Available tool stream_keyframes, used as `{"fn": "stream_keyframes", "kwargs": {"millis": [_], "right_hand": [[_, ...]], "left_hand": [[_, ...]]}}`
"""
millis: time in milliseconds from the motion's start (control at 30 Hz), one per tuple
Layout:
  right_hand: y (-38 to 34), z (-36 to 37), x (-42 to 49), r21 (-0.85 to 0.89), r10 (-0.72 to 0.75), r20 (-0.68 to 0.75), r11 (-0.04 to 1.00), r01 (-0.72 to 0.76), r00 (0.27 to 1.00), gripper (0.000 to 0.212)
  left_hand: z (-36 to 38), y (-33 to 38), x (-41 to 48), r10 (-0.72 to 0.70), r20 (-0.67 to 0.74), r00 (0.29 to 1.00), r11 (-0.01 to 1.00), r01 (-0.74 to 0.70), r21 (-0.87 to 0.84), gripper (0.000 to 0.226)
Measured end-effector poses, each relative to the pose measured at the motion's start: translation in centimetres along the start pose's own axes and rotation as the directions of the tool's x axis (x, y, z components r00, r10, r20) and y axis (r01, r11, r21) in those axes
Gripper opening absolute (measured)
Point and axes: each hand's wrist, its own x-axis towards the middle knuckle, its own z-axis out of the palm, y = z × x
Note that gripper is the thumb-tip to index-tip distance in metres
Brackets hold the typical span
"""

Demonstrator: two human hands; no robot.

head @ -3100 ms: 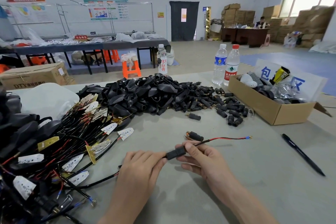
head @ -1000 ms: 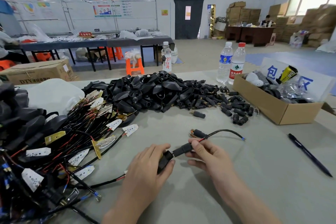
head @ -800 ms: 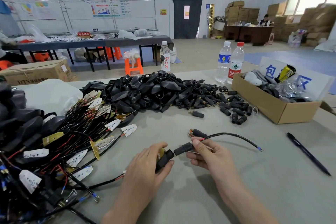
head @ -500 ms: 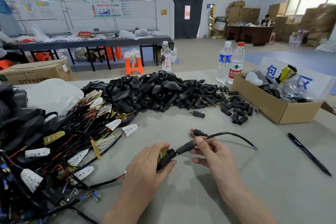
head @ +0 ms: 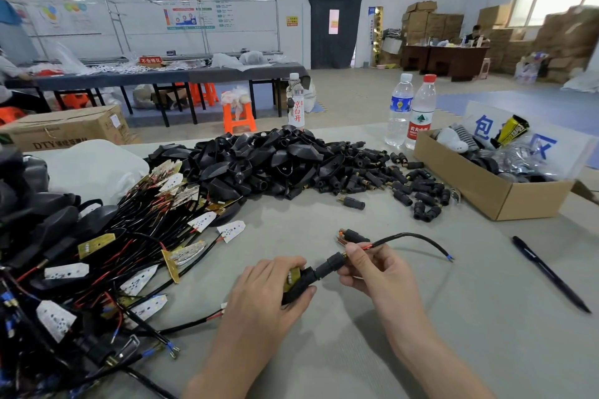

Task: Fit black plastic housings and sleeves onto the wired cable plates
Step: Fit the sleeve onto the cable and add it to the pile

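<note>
Low over the surface point(head: 356, 353), our left grip point(head: 269, 291) curls round the housing point(head: 299, 286), our right grip point(head: 376, 269) pinches the cable point(head: 416, 236) by the sleeve point(head: 330, 264), and, the plate point(head: 291, 276) showing partly out, we judge a skewed pull could jam it or strain the cable.

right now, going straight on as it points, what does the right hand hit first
Likely the sleeve, just ahead of the right hand pinching the cable, then the housing in the left hand.
</note>
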Motion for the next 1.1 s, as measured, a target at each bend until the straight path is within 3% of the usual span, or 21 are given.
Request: {"fn": "stream_keyframes", "kwargs": {"millis": [133, 333, 533, 967, 1100], "right_hand": [[0.27, 0.04, 0.08, 0.051, 0.043, 0.05, 0.998, -0.045, 0.998, 0.019], [0.66, -0.04, 0.13, 0.22, 0.111, 0.195, 0.963, -0.154, 0.975, 0.042], [0.99, 0.12, 0.17, 0.292, 0.133, 0.242, 0.935, -0.203, 0.961, 0.021], [0.85, 0.23, -0.05, 0.202, 0.112, 0.219, 0.967, -0.158, 0.969, 0.026], [1.07, 0.03, -0.05, 0.178, 0.091, 0.225, 0.975, -0.133, 0.97, 0.017]], "left_hand": [[0.15, -0.11, -0.01, 0.012, -0.026, 1.0, 1.0, -0.012, 0.003, 0.03], [0.11, -0.27, -0.02, -0.002, -0.028, 1.0, 0.999, 0.0, -0.05, 0.027], [0.0, -0.19, -0.09, -0.025, -0.012, 1.0, 0.995, 0.024, -0.097, 0.024], [-0.23, -0.03, 0.08, 0.034, 0.003, 0.999, 0.995, -0.034, -0.092, 0.021], [-0.36, 0.07, 0.15, 0.043, 0.016, 0.999, 0.995, -0.041, -0.092, 0.02]]}}
